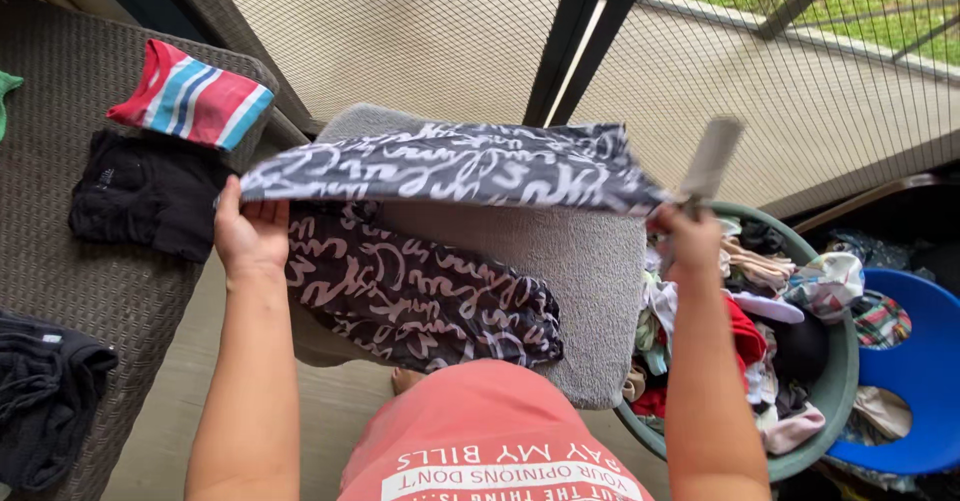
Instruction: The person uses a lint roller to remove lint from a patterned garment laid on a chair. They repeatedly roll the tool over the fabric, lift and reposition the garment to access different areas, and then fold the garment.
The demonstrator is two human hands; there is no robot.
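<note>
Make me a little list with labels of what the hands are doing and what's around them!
left hand: the left hand grips one end of a dark cloth garment with white squiggle pattern
right hand: the right hand grips the other end, lifted up
garment: stretched between both hands, lower part lying on a grey padded stool
right side: green round tub heaped with mixed clothes, blue plastic tub beside it
left side: brown woven bench with a folded red, blue and white striped top and a folded black garment

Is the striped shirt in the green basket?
No, the folded striped shirt lies on the brown wicker seat, far from the green laundry basket.
</note>
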